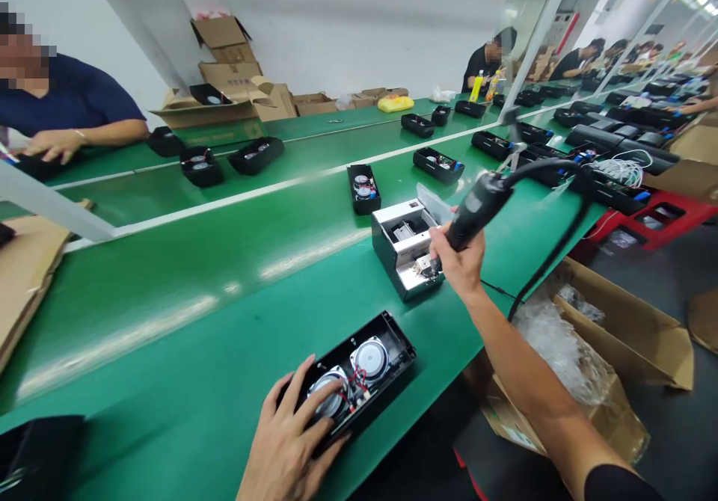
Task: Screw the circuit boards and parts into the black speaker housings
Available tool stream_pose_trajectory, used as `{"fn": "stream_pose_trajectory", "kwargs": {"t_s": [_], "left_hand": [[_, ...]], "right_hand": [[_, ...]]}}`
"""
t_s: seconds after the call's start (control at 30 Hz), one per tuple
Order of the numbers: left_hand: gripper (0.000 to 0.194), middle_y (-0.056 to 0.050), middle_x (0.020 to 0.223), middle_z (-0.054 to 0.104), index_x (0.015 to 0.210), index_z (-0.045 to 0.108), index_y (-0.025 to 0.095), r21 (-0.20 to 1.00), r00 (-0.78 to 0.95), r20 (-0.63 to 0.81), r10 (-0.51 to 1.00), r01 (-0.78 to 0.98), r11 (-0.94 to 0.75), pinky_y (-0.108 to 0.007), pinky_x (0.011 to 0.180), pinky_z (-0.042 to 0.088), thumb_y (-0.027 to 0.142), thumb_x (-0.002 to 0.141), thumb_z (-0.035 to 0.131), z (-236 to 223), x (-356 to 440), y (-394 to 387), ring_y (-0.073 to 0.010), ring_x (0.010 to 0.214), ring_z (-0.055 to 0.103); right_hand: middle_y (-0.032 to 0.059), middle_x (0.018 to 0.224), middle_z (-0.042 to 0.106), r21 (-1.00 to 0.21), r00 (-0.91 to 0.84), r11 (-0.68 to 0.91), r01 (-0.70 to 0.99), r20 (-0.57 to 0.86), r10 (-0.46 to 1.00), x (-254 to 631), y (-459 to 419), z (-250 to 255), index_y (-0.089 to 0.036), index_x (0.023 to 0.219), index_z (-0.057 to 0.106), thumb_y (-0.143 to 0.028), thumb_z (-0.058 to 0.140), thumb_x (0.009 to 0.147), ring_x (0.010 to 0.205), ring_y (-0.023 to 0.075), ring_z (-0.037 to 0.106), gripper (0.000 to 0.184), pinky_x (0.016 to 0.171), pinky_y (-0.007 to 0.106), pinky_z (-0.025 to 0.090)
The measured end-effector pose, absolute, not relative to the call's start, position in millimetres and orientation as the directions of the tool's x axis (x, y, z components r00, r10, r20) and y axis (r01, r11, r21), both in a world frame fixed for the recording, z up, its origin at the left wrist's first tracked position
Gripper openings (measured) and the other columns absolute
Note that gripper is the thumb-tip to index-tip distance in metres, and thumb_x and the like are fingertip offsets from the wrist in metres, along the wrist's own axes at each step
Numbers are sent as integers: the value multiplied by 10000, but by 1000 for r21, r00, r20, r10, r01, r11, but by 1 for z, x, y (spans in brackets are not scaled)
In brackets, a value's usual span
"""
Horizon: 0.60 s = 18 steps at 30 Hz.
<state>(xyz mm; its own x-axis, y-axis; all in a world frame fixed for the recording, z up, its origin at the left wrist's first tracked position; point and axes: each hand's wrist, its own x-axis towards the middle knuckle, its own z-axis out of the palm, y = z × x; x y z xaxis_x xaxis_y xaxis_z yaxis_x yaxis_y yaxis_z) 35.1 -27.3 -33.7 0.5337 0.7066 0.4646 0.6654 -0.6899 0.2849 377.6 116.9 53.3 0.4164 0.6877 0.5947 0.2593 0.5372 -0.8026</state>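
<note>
A black open speaker housing (370,363) with two round silver drivers and red wires lies at the near edge of the green bench (185,321). My left hand (289,441) rests on its near end, fingers spread around it. My right hand (457,258) is wrapped round a black electric screwdriver (476,206) with a thick black cable, its tip down at a small grey metal screw-feeder box (404,250).
Several more black housings lie along the conveyor belt (269,164). A person in a dark blue shirt (67,101) works at the far left, others at the far right. Cardboard boxes (229,67) stand behind; an open carton with plastic bags (588,351) sits at my right.
</note>
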Motion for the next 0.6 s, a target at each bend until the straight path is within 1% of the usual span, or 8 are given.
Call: {"fn": "stream_pose_trajectory", "kwargs": {"t_s": [0.07, 0.17, 0.23, 0.3, 0.37, 0.43, 0.5, 0.6], "left_hand": [[201, -5, 1236, 826, 792, 725, 292, 295, 528, 472, 706, 660, -691, -562, 1176, 394, 430, 917, 800, -34, 36, -27, -375, 1515, 524], [209, 19, 1261, 825, 799, 727, 296, 320, 520, 462, 719, 658, -682, -564, 1171, 384, 446, 924, 800, -34, 36, -28, -377, 1517, 523], [223, 23, 1256, 827, 789, 723, 294, 330, 510, 466, 723, 659, -676, -566, 1168, 382, 447, 937, 787, -34, 36, -29, -375, 1519, 521], [230, 19, 1257, 826, 782, 720, 289, 329, 513, 462, 723, 658, -678, -569, 1172, 377, 447, 933, 793, -34, 37, -29, -379, 1524, 514], [204, 21, 1272, 823, 814, 733, 290, 319, 524, 450, 723, 662, -678, -574, 1175, 373, 448, 910, 820, -35, 39, -28, -388, 1526, 509], [191, 26, 1290, 819, 831, 738, 289, 320, 523, 441, 729, 667, -672, -583, 1177, 367, 438, 895, 839, -37, 42, -27, -398, 1526, 506], [207, 33, 1293, 818, 806, 723, 283, 335, 511, 441, 738, 669, -663, -593, 1181, 357, 428, 897, 840, -38, 44, -27, -405, 1529, 503], [201, 45, 1306, 814, 815, 721, 280, 344, 506, 433, 746, 672, -655, -599, 1190, 356, 414, 893, 848, -39, 46, -29, -410, 1530, 504]], "right_hand": [[-77, 654, 608, -839, 394, 452, 304, 542, 742, 377, 119, 48, -244, 1017, 617, -374, 775, 926, 556, 148, 596, 224, 677, 337, 564], [-40, 732, 658, -900, 301, 290, 326, 390, 870, 378, 110, 38, -241, 1024, 630, -425, 849, 855, 622, 174, 614, 332, 630, 335, 550], [-38, 726, 666, -932, 204, 204, 300, 272, 941, 380, 95, 35, -238, 975, 630, -440, 900, 814, 598, 169, 599, 373, 580, 324, 524], [-63, 678, 642, -959, 161, 195, 205, 229, 960, 381, 76, 36, -235, 992, 626, -432, 918, 812, 534, 148, 564, 396, 538, 311, 498], [-95, 656, 617, -959, 150, 279, 46, 283, 947, 380, 56, 45, -245, 1117, 618, -394, 907, 849, 483, 127, 534, 422, 504, 293, 476], [-118, 647, 586, -911, 152, 397, -112, 379, 913, 376, 38, 58, -285, 1221, 589, -350, 874, 906, 450, 115, 508, 430, 473, 272, 457], [-127, 635, 545, -846, 184, 489, -212, 457, 870, 367, 23, 73, -327, 1225, 581, -333, 825, 961, 423, 108, 469, 359, 441, 255, 430], [-126, 605, 484, -791, 214, 547, -274, 504, 837, 347, 5, 84, -355, 1209, 579, -343, 760, 1016, 405, 111, 424, 265, 413, 245, 393]]}}
